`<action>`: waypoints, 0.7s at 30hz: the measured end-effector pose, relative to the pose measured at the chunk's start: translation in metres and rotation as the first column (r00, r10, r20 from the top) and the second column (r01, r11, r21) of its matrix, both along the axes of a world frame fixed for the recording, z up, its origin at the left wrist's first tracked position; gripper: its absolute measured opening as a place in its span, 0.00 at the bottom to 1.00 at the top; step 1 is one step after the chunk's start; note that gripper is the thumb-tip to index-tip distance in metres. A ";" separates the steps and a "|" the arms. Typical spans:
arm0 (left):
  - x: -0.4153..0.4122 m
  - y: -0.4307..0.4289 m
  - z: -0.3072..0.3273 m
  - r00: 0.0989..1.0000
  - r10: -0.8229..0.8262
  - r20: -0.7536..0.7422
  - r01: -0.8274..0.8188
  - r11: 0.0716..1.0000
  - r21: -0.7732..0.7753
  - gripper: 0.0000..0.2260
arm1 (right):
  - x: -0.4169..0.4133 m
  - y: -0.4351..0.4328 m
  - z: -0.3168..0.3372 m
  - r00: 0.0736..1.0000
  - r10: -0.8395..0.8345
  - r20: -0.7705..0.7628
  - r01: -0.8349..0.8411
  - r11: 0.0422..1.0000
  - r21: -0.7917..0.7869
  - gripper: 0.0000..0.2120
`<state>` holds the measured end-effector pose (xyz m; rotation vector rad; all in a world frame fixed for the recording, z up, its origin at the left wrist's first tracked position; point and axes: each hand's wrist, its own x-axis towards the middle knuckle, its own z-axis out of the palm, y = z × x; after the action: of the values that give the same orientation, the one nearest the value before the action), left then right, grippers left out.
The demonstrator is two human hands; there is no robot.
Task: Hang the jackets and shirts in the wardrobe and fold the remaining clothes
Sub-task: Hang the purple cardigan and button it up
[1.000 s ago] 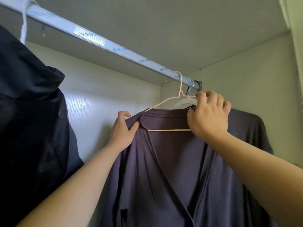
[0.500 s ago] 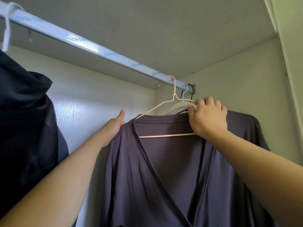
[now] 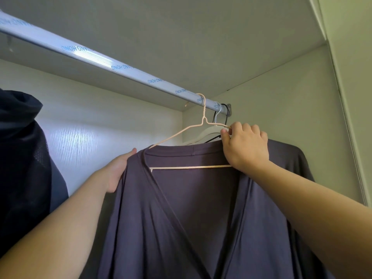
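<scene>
A dusky purple wrap shirt (image 3: 191, 208) hangs on a thin pink wire hanger (image 3: 181, 135), whose hook sits over the silver wardrobe rail (image 3: 120, 66) near its right end. My right hand (image 3: 246, 147) grips the hanger's right arm together with the shirt's shoulder. My left hand (image 3: 118, 170) reaches behind the shirt's left shoulder and holds the fabric there, most of its fingers hidden by the cloth.
A white hanger (image 3: 203, 133) and a black hanger (image 3: 223, 115) hang behind the shirt at the rail's right end. A dark navy garment (image 3: 22, 158) hangs at the far left. The wardrobe's side wall (image 3: 291, 109) stands close on the right.
My left hand let go of the collar's front and slid behind the left shoulder. The view has tilted and shifted slightly, so the shirt sits lower in the frame. The right hand keeps its hold.
</scene>
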<state>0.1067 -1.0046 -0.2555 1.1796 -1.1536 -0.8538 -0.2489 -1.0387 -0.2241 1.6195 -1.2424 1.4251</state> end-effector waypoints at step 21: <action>-0.074 -0.013 0.020 0.265 0.765 0.586 -0.349 0.643 -0.682 0.29 | -0.037 0.008 -0.005 0.998 0.049 -0.029 -0.048 0.998 0.049 0.12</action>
<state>0.0328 -1.0180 -0.2354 1.5265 -1.3908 0.7119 -0.2864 -1.0307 -0.2286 1.7087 -1.2369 1.4042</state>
